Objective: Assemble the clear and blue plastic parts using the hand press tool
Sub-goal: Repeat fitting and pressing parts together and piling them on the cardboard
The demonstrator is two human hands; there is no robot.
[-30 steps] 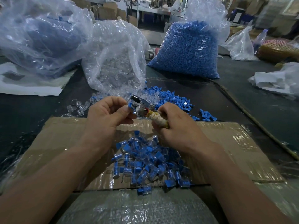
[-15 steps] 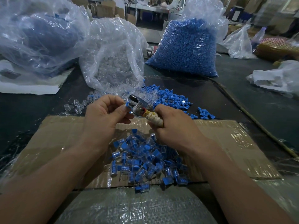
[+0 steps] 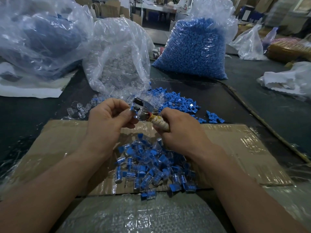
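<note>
My right hand (image 3: 180, 132) grips the tape-wrapped handles of a chrome hand press tool (image 3: 143, 107), held above the cardboard. My left hand (image 3: 107, 120) pinches a small blue part (image 3: 132, 108) at the tool's jaws; whether a clear part sits with it is hidden by my fingers. Below my hands a pile of assembled clear-and-blue pieces (image 3: 151, 167) lies on the cardboard sheet (image 3: 235, 148). Loose blue parts (image 3: 176, 101) and loose clear parts (image 3: 80, 110) are scattered on the dark table beyond.
A bag of clear parts (image 3: 117, 64) stands behind my hands and a full bag of blue parts (image 3: 193, 51) to its right. A large crumpled bag (image 3: 38, 39) fills the far left. More bags lie at the far right. Bubble wrap (image 3: 134, 216) covers the near edge.
Both hands with the tool have stayed in almost the same place. The view has shifted slightly; nothing was picked up or dropped.
</note>
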